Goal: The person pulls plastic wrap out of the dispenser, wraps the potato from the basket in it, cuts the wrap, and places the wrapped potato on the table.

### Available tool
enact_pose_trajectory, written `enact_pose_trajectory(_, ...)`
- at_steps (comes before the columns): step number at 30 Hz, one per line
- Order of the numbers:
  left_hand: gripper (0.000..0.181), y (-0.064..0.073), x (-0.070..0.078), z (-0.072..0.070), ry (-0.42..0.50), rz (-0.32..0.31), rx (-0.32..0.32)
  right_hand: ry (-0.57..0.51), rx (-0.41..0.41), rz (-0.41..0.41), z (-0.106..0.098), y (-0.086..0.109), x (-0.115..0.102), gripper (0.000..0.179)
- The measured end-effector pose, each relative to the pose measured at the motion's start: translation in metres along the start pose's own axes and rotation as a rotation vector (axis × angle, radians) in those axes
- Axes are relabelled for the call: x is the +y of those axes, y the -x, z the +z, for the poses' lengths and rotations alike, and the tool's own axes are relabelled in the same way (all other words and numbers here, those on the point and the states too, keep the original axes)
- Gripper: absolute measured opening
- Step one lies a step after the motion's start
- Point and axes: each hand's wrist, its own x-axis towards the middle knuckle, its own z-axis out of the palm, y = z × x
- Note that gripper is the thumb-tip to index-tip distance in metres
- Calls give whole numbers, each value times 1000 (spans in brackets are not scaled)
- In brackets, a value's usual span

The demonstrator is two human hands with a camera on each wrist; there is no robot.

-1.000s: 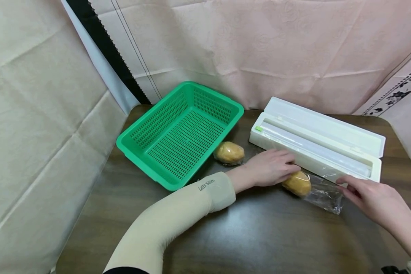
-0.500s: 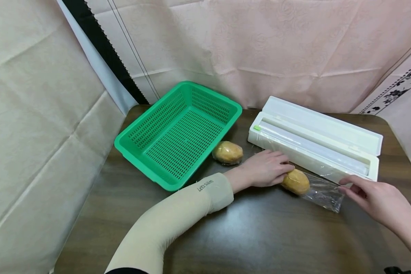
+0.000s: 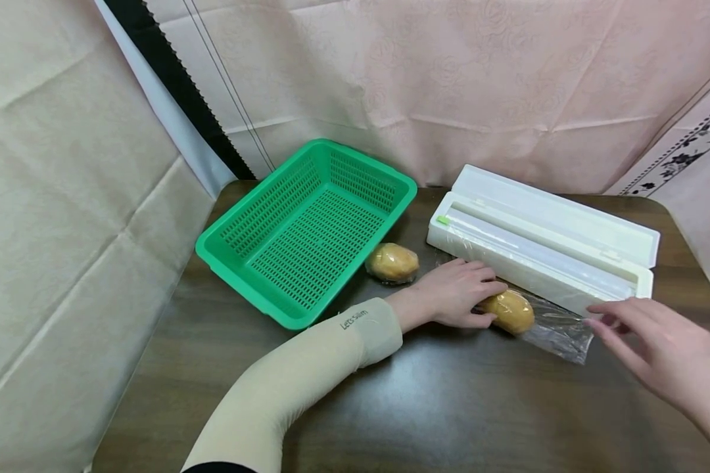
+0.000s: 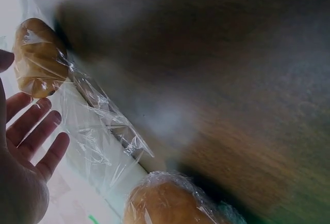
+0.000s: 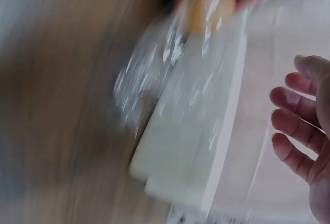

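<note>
The left hand [image 3: 458, 293] is loosely open, its fingertips at the left end of a yellow-brown oval potato [image 3: 513, 313] in clear plastic film [image 3: 559, 328], lying on the dark wooden counter [image 3: 449, 407]. The right hand [image 3: 665, 348], fingers parted, holds nothing near the film's right end. The left wrist view shows the left palm, which the head view hides; only the head view shows the roll [image 3: 538, 253] inside the long white box [image 3: 497, 257].

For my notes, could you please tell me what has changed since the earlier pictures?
The right hand has shifted slightly right and opened, seemingly releasing the plastic film; the left hand parted its fingers. The green basket, wrap box and both potato-like items stayed put.
</note>
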Motion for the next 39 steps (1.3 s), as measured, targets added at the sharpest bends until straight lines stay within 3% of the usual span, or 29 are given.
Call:
enact_pose_trajectory(5, 70, 1, 0, 3, 19, -16, -5, -57, -63, -117, 27, -10, -22, 73)
enact_pose_trajectory(12, 78, -2, 2, 7, 47, -32, -19, -114, -153, -66, 55, 0, -17, 70)
enact_pose_trajectory(21, 89, -3, 6, 14, 59, -81, -2, -148, -133, -17, 66, 0, -16, 69)
enact_pose_trajectory(36, 68, -2, 13, 20, 39, -117, 127, -170, -97, 0, 76, -7, -17, 59)
enact_pose_trajectory(39, 65, -1, 17, 22, 34, -125, 145, -151, -79, -19, 76, -7, -20, 68)
